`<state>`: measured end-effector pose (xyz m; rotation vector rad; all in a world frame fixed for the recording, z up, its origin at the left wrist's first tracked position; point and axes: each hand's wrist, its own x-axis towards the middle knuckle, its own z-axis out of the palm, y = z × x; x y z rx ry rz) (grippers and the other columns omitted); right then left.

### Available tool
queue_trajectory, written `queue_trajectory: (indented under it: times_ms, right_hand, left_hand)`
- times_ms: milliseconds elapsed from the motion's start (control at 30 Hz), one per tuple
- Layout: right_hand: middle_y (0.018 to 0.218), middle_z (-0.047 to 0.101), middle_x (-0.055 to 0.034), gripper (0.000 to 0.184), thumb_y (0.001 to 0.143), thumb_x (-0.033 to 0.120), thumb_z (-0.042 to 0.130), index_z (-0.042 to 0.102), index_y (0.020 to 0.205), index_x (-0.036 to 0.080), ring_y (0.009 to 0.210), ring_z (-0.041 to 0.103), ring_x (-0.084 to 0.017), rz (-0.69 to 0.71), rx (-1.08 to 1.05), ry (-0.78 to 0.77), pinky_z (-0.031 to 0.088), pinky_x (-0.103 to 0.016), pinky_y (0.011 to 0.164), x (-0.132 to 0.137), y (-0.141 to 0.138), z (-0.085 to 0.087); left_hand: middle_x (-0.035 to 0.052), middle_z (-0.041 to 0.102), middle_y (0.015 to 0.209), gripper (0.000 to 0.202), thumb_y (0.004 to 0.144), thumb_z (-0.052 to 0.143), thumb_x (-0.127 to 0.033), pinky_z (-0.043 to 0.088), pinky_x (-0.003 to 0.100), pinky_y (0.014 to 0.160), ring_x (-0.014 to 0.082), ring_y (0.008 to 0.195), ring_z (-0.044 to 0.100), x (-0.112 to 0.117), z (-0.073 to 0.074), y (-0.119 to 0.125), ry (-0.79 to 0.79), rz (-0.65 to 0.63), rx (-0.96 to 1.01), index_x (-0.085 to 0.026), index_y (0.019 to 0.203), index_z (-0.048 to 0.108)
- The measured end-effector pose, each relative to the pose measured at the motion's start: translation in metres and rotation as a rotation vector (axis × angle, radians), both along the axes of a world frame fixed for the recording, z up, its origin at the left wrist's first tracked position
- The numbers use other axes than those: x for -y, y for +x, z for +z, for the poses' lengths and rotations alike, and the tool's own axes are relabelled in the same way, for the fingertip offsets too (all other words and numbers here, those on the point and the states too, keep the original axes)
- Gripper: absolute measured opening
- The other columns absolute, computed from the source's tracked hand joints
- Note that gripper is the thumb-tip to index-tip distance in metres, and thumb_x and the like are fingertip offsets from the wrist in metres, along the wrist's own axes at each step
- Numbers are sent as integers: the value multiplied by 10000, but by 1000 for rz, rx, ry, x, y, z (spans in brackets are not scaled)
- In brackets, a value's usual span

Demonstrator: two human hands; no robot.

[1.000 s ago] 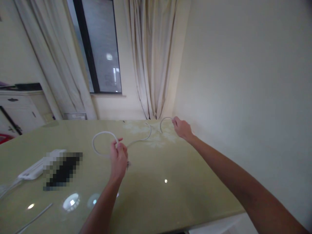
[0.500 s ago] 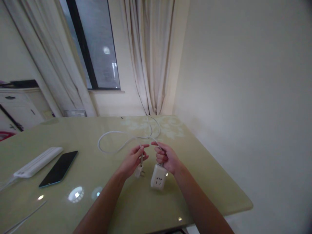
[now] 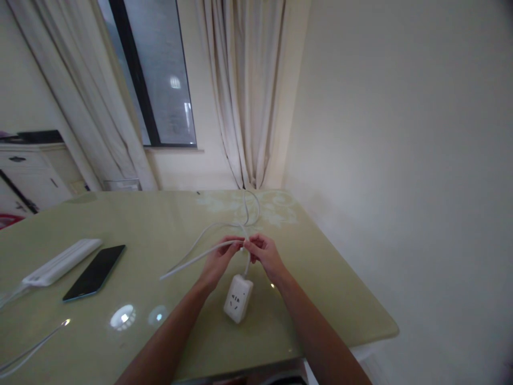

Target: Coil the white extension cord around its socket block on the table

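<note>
Holding a white cord (image 3: 192,260) in the head view, with left hand (image 3: 219,263) and right hand (image 3: 266,255) close together, both pinched nearly closed on it. Got loops of it running back to the table's (image 3: 340,305) far edge, by the curtain (image 3: 250,107). Also got a white socket block (image 3: 238,298) below the hands, toward the near edge; can't tell if hanging or touching the table. Can see a dark phone (image 3: 95,274) and a long white bar (image 3: 62,262) off left, well apart from the near right corner.
</note>
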<state>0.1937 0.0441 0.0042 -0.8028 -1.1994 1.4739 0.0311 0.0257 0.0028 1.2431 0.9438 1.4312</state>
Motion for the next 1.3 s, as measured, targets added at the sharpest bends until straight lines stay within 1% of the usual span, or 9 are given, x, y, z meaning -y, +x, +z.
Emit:
queue_trajectory:
  times_ms: [133,267,367,500,633,833,1000,1133,1300]
  right_hand:
    - [689,670,8,417,684,515,846,656,876,197,593,640,-137,-36,62,102,508,-238,538,0,-2,0]
    - [610,619,43,465,774,590,750,659,1038,217,451,571,-125,-91,185,157,468,-235,445,3,-2,-1]
    - [588,609,34,434,877,618,627,676,1043,220,432,538,-125,-170,356,229,420,-232,426,6,-2,-4]
    - [647,653,-15,441,959,605,511,698,897,211,567,595,-143,-360,553,326,435,-239,549,9,-6,-6]
    - [696,670,-31,460,995,581,430,677,840,224,627,615,-154,-438,599,340,446,-242,596,10,-10,-7]
    - [709,694,-22,497,899,694,513,646,925,215,430,590,-127,-252,374,69,408,-230,421,2,-9,-12]
    - [872,748,-51,505,742,658,711,648,939,198,601,683,-131,-144,48,-218,483,-222,543,-8,-8,-17]
    - [1018,758,-58,442,689,527,784,605,946,216,740,688,-122,-383,-132,-161,501,-208,630,-18,1,-19]
    - [1026,742,-62,480,785,554,691,392,1026,267,705,663,-119,-855,-159,-30,541,-242,655,-37,33,-20]
  left_hand:
    - [97,748,972,449,852,728,-526,524,353,890,199,891,685,9,0,8,-58,-141,128,-168,1120,686]
    - [119,737,1145,649,804,816,-373,535,372,889,226,973,705,13,-1,7,-90,-301,133,-236,1370,531]
    - [130,707,1236,794,732,866,-281,551,362,873,238,1024,705,13,-2,7,-103,-307,81,-261,1423,474]
    - [149,671,1313,753,751,843,-267,536,401,975,247,1111,690,13,-1,9,-105,-324,28,-258,1412,484]
    - [175,640,1361,738,742,846,-277,557,419,946,287,1156,678,12,2,7,-68,-264,15,-239,1393,500]
    - [172,666,1337,768,774,816,-231,494,439,1041,287,1232,647,14,4,-2,-55,-345,87,-243,1443,439]
    - [155,666,1342,685,765,819,-234,478,457,1074,302,1268,618,14,7,-4,-44,-360,92,-230,1388,536]
    - [148,601,1434,703,744,827,-202,550,405,973,271,1146,677,14,10,-6,-94,-338,113,-245,1393,562]
    - [102,546,1496,667,726,816,-165,575,221,727,104,842,681,13,13,-12,-177,-232,333,-286,1348,609]
